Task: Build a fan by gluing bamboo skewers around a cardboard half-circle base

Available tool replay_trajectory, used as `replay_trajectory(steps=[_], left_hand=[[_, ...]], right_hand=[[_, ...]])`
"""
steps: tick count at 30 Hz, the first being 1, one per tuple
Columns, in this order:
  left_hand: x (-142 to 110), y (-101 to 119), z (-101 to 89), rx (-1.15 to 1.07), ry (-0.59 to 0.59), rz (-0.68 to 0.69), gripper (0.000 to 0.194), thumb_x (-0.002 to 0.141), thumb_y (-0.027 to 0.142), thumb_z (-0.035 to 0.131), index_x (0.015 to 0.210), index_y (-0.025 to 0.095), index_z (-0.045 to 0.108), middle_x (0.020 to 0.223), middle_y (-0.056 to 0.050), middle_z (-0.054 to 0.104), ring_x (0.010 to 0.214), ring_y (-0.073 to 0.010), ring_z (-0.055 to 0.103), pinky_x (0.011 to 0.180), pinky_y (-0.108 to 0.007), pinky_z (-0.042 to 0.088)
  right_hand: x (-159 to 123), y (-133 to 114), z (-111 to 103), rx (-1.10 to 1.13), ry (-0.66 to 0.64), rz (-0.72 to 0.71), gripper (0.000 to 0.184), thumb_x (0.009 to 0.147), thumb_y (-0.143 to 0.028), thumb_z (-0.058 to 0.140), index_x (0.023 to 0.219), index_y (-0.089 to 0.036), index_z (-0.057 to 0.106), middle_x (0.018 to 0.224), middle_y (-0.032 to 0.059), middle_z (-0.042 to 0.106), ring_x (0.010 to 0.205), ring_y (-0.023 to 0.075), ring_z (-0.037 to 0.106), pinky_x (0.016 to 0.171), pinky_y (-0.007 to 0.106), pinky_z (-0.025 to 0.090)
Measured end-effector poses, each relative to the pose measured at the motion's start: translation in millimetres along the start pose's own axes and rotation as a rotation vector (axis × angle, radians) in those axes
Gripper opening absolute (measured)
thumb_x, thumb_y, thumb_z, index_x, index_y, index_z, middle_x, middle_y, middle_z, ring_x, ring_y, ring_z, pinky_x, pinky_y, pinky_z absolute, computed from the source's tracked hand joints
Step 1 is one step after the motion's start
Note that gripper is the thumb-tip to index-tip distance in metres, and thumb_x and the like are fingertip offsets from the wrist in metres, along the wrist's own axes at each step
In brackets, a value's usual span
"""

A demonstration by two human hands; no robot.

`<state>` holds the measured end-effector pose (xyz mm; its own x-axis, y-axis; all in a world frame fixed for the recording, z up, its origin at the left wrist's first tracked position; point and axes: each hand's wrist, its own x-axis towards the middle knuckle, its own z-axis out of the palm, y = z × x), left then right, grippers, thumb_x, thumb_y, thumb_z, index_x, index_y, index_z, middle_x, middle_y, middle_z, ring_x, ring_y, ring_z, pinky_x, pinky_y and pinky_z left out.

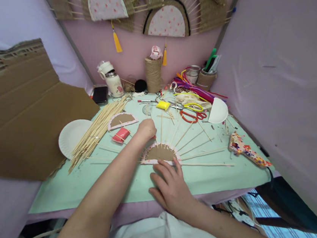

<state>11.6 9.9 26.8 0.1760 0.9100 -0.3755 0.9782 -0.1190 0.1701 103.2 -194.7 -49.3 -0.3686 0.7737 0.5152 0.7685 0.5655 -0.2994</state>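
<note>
A cardboard half-circle (160,154) with a pale, pink-spotted border lies on the table, its straight side toward me. Thin bamboo sticks (188,132) fan out from its curved edge. My left hand (147,128) is closed at the top of the curve, around a bamboo stick that shows partly above and below the fist; the fingertips are mostly hidden. With fingers spread, my right hand (170,186) rests its fingertips on the straight edge of the half-circle. Beyond my left forearm are a second bordered half-circle (122,119) and a red packet (121,135) with sticks across it.
A bundle of bamboo sticks (99,131) overlaps a white paper plate (72,133) beside a large cardboard sheet (24,119). Red-handled scissors (189,116), a yellow packet (163,105) and a twine roll (154,74) stand or lie farther back. A flowered glue gun (246,150) lies right.
</note>
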Motion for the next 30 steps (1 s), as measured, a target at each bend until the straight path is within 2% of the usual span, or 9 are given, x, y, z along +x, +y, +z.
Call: replay_trajectory(steps=[23, 30], left_hand=[[-1.8, 0.0, -1.3, 0.012, 0.004, 0.005, 0.020, 0.072, 0.012, 0.060, 0.079, 0.007, 0.078, 0.081, -0.017, 0.075, 0.085, -0.0208, 0.070, 0.077, -0.019, 0.049], [-0.4, 0.0, -0.4, 0.018, 0.005, 0.006, 0.020, 0.072, 0.012, 0.060, 0.077, 0.008, 0.078, 0.083, -0.017, 0.075, 0.083, -0.0223, 0.070, 0.077, -0.022, 0.050]], right_hand=[[1.3, -1.0, -2.0, 0.000, -0.010, 0.004, 0.023, 0.093, -0.035, 0.056, 0.107, -0.019, 0.061, 0.123, 0.0109, 0.063, 0.130, 0.0253, 0.045, 0.118, 0.055, 0.011], [1.3, -1.2, -2.7, 0.001, -0.015, 0.007, 0.023, 0.093, -0.036, 0.057, 0.108, -0.019, 0.061, 0.121, 0.0111, 0.063, 0.131, 0.0252, 0.044, 0.118, 0.055, 0.011]])
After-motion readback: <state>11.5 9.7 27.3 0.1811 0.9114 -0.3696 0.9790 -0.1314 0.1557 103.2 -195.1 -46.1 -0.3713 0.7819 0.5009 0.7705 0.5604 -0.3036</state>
